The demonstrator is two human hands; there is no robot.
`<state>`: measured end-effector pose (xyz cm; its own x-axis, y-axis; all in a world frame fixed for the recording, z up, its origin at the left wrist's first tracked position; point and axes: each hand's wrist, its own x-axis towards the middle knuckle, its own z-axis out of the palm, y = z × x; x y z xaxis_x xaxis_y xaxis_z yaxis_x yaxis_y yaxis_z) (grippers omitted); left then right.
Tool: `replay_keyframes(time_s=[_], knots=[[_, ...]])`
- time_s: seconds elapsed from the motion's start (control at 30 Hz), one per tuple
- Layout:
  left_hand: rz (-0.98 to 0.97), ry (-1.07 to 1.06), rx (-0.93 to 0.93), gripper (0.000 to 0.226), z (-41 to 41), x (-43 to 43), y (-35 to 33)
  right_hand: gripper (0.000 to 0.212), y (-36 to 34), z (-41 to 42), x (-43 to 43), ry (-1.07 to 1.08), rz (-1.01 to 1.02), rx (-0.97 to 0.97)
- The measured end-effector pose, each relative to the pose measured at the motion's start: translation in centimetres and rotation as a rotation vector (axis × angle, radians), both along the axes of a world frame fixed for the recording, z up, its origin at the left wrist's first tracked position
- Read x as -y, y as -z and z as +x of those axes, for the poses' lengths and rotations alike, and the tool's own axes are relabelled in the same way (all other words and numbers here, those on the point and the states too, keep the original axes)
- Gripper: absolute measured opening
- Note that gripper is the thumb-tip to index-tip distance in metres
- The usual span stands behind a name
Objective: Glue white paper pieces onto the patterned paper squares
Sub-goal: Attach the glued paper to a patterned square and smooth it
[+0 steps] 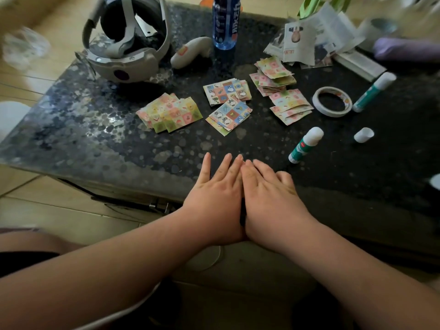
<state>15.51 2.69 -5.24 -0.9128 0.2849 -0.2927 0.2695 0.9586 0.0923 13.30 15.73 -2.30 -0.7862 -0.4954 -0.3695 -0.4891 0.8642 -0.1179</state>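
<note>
The left hand (214, 186) and right hand (269, 189) lie flat on the dark speckled table (95, 129), touching each other and holding nothing. The small patterned paper squares (228, 103) sit in piles further back. They look thin, light and bendy, so pinch 1 gently by a corner.

Left hand (214, 186) and right hand (269, 189) bare, forearms (357, 270) uncovered to the frame edge. Black garment (23, 260) at 8 o'clock, beside bare leg (35, 241).
</note>
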Motion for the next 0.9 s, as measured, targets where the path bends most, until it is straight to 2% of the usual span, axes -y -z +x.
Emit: replay_keyframes(time_s=[0.23,0.33,0.43,0.9], knots=[[0.001,0.017,0.046,0.13,0.5,1.1,-0.3,0.097,0.8,0.3,0.3,-0.054,0.059,0.003],[-0.077,0.055,0.042,0.137,0.5,1.4,-0.5,0.108,0.6,0.5,-0.3,-0.078,0.149,0.021],[-0.195,0.103,0.047,0.142,0.9,1.6,-0.9,0.107,0.1,0.8,-1.2,-0.088,0.208,0.031],[-0.324,0.049,0.08,0.121,3.3,2.2,-1.8,0.1,-1.5,2.9,-3.6,-0.011,0.351,0.107]])
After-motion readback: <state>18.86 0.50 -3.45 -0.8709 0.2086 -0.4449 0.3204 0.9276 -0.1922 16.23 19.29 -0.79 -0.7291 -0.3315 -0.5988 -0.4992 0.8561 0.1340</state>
